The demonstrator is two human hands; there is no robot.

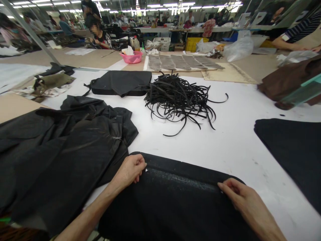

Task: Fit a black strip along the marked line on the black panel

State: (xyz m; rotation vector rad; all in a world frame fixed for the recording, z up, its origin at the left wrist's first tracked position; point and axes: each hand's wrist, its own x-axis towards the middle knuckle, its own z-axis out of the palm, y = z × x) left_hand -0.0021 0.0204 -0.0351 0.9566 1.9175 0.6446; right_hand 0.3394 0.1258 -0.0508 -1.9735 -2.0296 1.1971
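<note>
A black fabric piece [170, 201] with a curved far edge lies on the white table [238, 140] right in front of me. My left hand [130, 170] is curled, its fingers pinching the piece's far left edge. My right hand [240, 197] rests on the far right edge with fingers pressed together on the cloth. A pile of shiny black fabric [62, 147] lies just left of my left hand.
A tangle of black strips [178, 97] sits mid-table, a folded black stack [120, 83] behind it. Another black piece [293, 154] lies right, brown cloth [288, 80] beyond. A pink basket [131, 57] and grey panels [183, 62] stand further back; people work at distant tables.
</note>
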